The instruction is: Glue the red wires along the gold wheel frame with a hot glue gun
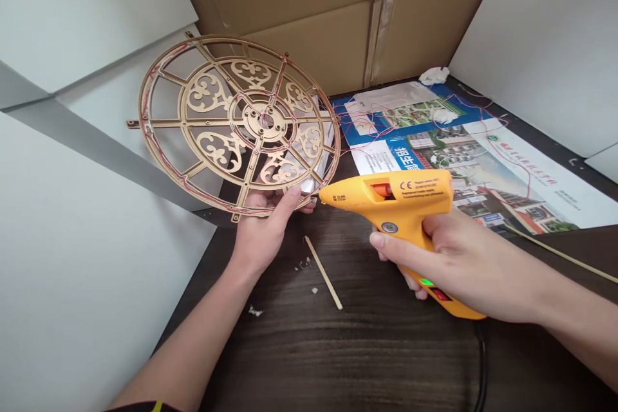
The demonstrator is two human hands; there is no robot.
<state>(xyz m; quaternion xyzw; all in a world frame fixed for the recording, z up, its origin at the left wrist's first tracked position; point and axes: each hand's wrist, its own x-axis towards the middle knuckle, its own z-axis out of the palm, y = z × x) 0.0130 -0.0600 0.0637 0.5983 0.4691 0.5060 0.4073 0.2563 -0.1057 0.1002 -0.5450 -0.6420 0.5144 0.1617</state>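
Note:
My left hand (263, 228) grips the lower rim of a round gold openwork frame (182, 121), thumb on the near face and fingers behind. The frame is tilted up, with scroll ornaments between its spokes and red wires along its rim and hub. My right hand (449, 251) is wrapped round the handle of a yellow hot glue gun (400, 196), whose green light is lit. Its nozzle points left, close to the frame's lower right rim; whether it touches I cannot tell. Something white, partly hidden, shows behind the frame near my left fingers.
A thin wooden stick (323, 272) and white scraps (255, 311) lie on the dark table (338, 360). Printed sheets (512, 161) with loose red wires and crumpled tissue (434, 75) are at the back right. Cardboard (309, 45) stands behind, white panels at both sides. A black cord (481, 360) hangs below the gun.

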